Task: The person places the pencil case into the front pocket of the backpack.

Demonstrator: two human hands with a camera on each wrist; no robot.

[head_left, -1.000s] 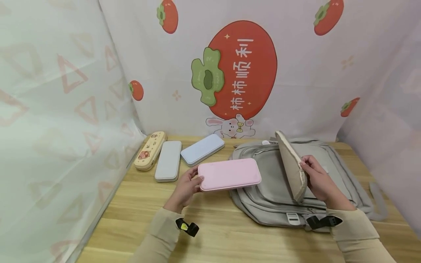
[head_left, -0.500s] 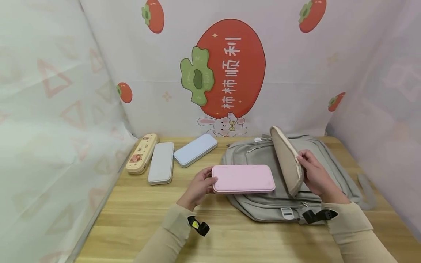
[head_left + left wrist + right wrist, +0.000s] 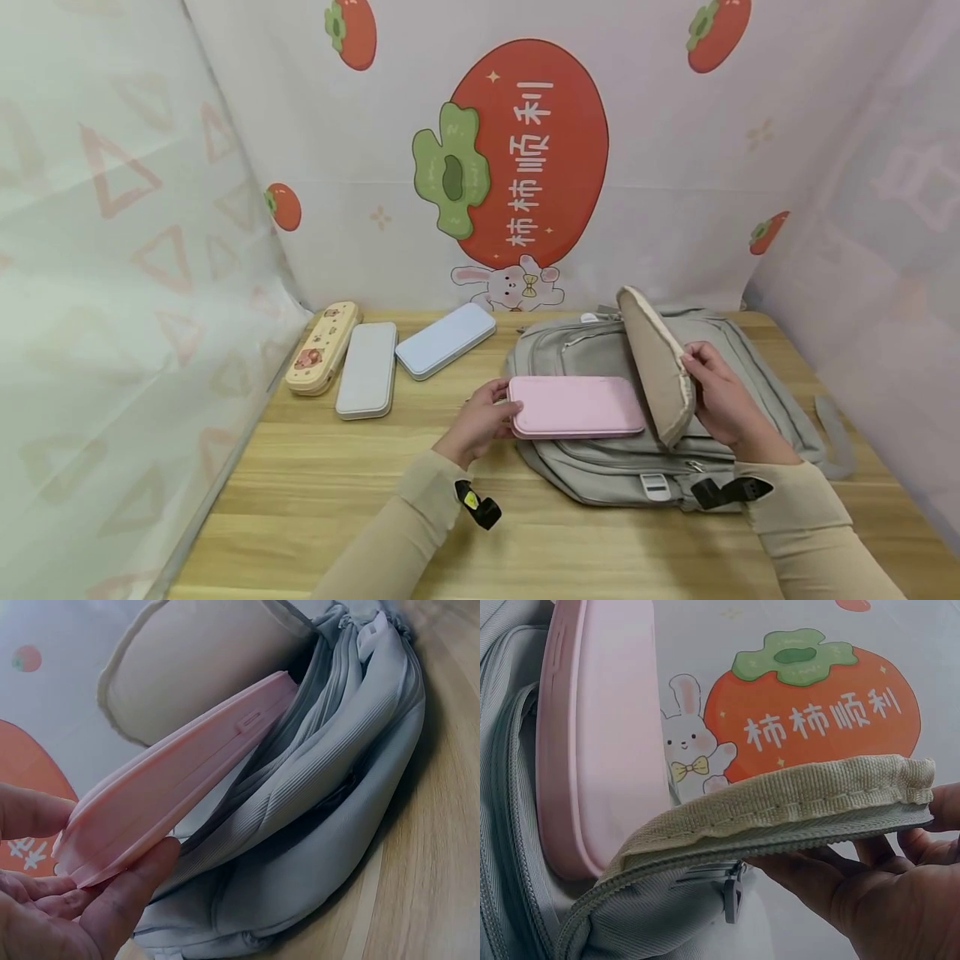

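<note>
My left hand [image 3: 480,421] pinches one end of a pink pencil case [image 3: 577,407], thumb on top and fingers beneath. The case's far end reaches over the grey backpack [image 3: 592,475], up to the base of a raised beige-lined pocket flap [image 3: 656,375]. My right hand [image 3: 720,400] grips that flap by its edge and holds it up. In the right wrist view the flap's zipper edge [image 3: 780,844] runs from the fingers down to the bag, with the pink case standing beside it. In the left wrist view the case slants toward the pocket opening.
Left of the backpack lie a cream pencil case with printed pictures [image 3: 322,350], a pale grey case [image 3: 367,371] and a light blue case [image 3: 446,340]. They rest on a wooden table [image 3: 315,500]. A printed cloth backdrop [image 3: 345,167] hangs behind.
My left hand has carried the pink pencil case rightward, over the backpack and up to the raised flap. My right hand keeps holding the flap, nearly still. The head view has shifted slightly.
</note>
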